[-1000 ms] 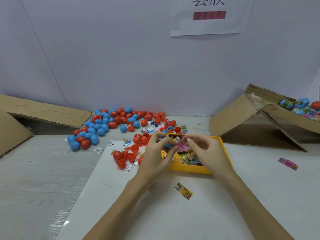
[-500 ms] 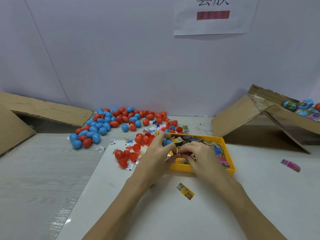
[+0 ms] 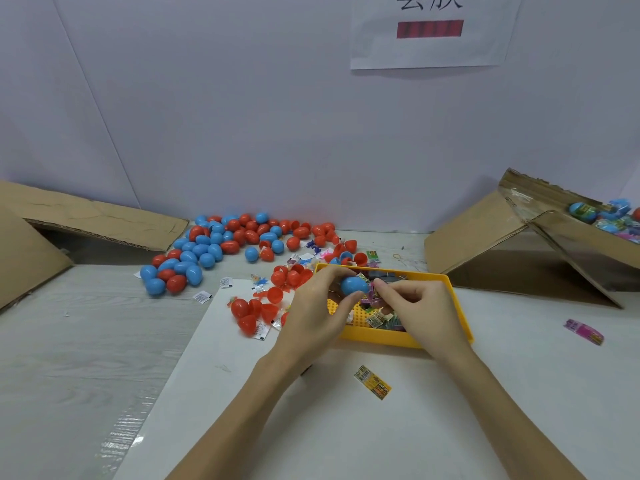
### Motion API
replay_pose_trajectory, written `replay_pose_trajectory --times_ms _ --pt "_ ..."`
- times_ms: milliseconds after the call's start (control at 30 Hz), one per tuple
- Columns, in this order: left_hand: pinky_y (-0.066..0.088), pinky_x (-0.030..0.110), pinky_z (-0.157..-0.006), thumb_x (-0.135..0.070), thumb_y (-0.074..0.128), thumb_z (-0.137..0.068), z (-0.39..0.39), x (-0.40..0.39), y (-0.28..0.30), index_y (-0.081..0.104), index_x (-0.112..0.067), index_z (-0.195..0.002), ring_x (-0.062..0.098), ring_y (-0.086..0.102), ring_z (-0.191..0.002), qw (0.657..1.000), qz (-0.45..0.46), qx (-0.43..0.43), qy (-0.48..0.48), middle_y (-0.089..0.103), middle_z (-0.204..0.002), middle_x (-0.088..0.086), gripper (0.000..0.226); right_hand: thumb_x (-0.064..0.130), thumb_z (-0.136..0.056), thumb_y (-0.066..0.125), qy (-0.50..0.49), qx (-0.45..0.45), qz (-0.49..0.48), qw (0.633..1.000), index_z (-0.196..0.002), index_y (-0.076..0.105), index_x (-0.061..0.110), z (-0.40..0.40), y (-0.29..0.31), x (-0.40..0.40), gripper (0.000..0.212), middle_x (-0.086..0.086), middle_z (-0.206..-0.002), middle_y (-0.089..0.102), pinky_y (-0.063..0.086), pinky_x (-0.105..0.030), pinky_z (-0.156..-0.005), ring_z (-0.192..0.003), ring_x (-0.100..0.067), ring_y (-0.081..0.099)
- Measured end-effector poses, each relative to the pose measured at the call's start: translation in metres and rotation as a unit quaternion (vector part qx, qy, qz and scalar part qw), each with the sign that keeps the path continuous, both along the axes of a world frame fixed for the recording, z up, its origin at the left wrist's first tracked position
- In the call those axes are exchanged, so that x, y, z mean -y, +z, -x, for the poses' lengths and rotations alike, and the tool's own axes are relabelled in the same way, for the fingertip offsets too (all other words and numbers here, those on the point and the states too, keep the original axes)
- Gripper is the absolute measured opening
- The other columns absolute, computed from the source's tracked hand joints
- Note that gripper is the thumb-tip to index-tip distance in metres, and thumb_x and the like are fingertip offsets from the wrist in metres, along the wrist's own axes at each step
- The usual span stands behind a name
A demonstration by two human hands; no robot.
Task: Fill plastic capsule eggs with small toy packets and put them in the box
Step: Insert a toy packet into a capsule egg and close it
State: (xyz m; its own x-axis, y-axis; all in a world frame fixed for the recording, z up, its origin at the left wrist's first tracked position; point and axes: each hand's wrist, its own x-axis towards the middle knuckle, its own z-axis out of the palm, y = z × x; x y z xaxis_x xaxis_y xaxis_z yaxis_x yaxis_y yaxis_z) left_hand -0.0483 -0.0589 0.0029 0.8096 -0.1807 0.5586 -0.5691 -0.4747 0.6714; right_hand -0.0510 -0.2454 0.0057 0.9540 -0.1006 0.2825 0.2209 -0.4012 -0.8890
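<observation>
My left hand (image 3: 317,308) grips a blue capsule egg half (image 3: 354,285) over the yellow tray (image 3: 459,306). My right hand (image 3: 420,308) pinches a small pink toy packet (image 3: 373,293) at the egg's open side. The tray holds several more toy packets (image 3: 382,318). Loose blue and red capsule eggs (image 3: 221,247) lie in a heap at the back left, and open red halves (image 3: 258,308) sit just left of my left hand. The cardboard box (image 3: 571,233) at the right holds filled eggs (image 3: 585,211).
A stray yellow packet (image 3: 373,381) lies on the white sheet near me, and a pink packet (image 3: 584,331) lies at the right. Cardboard flaps (image 3: 90,216) stand at the far left. Small white slips (image 3: 202,296) are scattered by the eggs.
My left hand has lifted the blue egg half into plain sight above the tray. My right hand has brought a pink packet up against it.
</observation>
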Motion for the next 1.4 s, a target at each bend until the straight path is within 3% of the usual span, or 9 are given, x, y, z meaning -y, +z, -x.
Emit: replay_pose_trajectory --times_ms 167,333,533,633,733,1000,1167,1300,1400 --pt "0.053 0.015 -0.082 -0.022 0.075 -0.092 0.002 0.002 0.0 0.066 -0.014 -0.119 0.008 0.065 -0.097 1.0 0.016 -0.007 -0.004 0.069 -0.109 -0.004 0.029 0.044 -0.095 0.068 0.009 -0.014 -0.02 1.0 -0.083 0.08 0.034 -0.002 -0.002 0.0 0.019 0.014 -0.075 0.077 0.063 -0.031 -0.076 -0.08 -0.004 0.073" --pt "0.057 0.022 -0.085 -0.023 0.077 -0.09 0.002 0.003 -0.002 0.068 -0.014 -0.119 0.008 0.067 -0.098 0.999 0.039 -0.017 -0.005 0.071 -0.108 -0.006 0.031 0.046 -0.096 0.066 0.034 -0.025 -0.004 0.999 -0.085 0.081 0.033 -0.001 -0.003 -0.002 0.023 0.018 -0.074 0.077 0.053 -0.018 -0.069 -0.08 0.0 0.072" --pt "0.058 0.023 -0.088 -0.018 0.079 -0.089 0.002 0.005 -0.003 0.07 -0.022 -0.12 0.006 0.07 -0.102 0.992 0.099 -0.065 -0.04 0.073 -0.109 -0.012 0.032 0.046 -0.093 0.068 0.054 -0.021 -0.027 0.998 -0.091 0.081 0.034 -0.001 -0.001 -0.001 0.018 0.012 -0.079 0.078 0.06 -0.026 -0.071 -0.08 -0.008 0.073" --pt "0.058 0.024 -0.089 -0.02 0.074 -0.093 0.002 0.006 -0.002 0.071 -0.02 -0.122 0.009 0.071 -0.106 0.982 0.152 -0.1 -0.058 0.074 -0.111 -0.01 0.029 0.047 -0.088 0.069 0.073 -0.006 -0.045 0.996 -0.098 0.08 0.034 0.002 0.002 0.0 0.02 0.012 -0.085 0.079 0.059 -0.021 -0.067 -0.081 -0.008 0.075" --pt "0.057 0.024 -0.093 -0.016 0.075 -0.092 0.0 0.005 -0.002 0.066 -0.014 -0.126 0.008 0.07 -0.109 0.975 0.182 -0.118 -0.053 0.073 -0.116 -0.007 0.035 0.033 -0.091 0.074 0.081 0.004 -0.052 0.995 -0.102 0.077 0.035 0.001 0.002 0.0 0.011 0.015 -0.091 0.079 0.059 -0.018 -0.07 -0.084 -0.006 0.075" --pt "0.056 0.022 -0.092 -0.009 0.074 -0.092 -0.002 0.005 0.0 0.067 -0.011 -0.122 0.01 0.07 -0.109 0.971 0.198 -0.125 -0.054 0.073 -0.116 -0.003 0.031 0.028 -0.088 0.078 0.056 0.056 -0.071 0.994 -0.113 0.075 0.033 0.001 0.0 -0.007 0.025 0.013 -0.099 0.079 0.061 -0.024 -0.078 -0.094 -0.005 0.075" --pt "0.057 0.023 -0.092 -0.011 0.074 -0.092 -0.001 0.005 0.001 0.068 -0.012 -0.122 0.008 0.07 -0.107 0.969 0.211 -0.123 -0.042 0.074 -0.115 -0.004 0.03 0.026 -0.088 0.078 0.044 0.074 -0.082 0.993 -0.121 0.075 0.023 0.002 0.0 -0.012 0.032 0.011 -0.106 0.078 0.06 -0.021 -0.083 -0.099 -0.003 0.074" --pt "0.056 0.02 -0.089 -0.011 0.074 -0.092 -0.001 0.004 0.0 0.068 -0.011 -0.122 0.008 0.07 -0.106 0.971 0.203 -0.114 -0.048 0.073 -0.114 -0.005 0.03 0.027 -0.088 0.077 0.053 0.068 -0.074 0.994 -0.116 0.073 0.034 0.003 0.002 -0.011 0.029 0.015 -0.105 0.078 0.06 -0.021 -0.082 -0.097 -0.002 0.074" --pt "0.058 0.026 -0.092 -0.01 0.074 -0.092 0.0 0.003 0.0 0.069 -0.011 -0.122 0.01 0.071 -0.108 0.972 0.201 -0.108 -0.057 0.074 -0.115 -0.003 0.03 0.032 -0.087 0.077 0.064 0.059 -0.063 0.994 -0.109 0.07 0.045 0.005 0.005 -0.011 0.027 0.024 -0.1 0.076 0.06 -0.018 -0.077 -0.094 -0.001 0.073"
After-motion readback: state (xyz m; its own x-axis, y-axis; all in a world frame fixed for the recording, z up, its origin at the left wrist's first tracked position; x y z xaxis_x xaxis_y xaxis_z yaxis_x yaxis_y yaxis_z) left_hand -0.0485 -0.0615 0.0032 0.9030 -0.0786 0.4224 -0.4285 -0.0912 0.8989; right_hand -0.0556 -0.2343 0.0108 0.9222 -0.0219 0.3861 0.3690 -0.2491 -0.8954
